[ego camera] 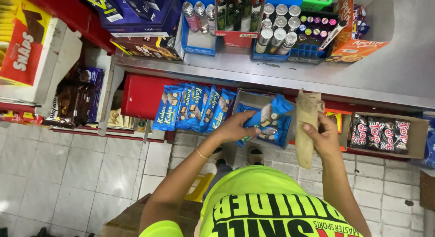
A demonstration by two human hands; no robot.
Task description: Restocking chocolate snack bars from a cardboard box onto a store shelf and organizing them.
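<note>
The left hand [233, 127] is closed around a blue plastic-wrapped snack packet [271, 114], held over an open grey cardboard box [253, 100] on the low red shelf [142, 95]. The right hand [324, 136] is wrapped around a crumpled brown paper wrapper [306, 123], kept upright just beside the box. More blue packets, perhaps of the same kind, are stacked inside the box beneath the held one.

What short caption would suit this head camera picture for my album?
Left hand sets blue snack packs into a cardboard display box; right hand holds a brown cardboard flap.
</note>
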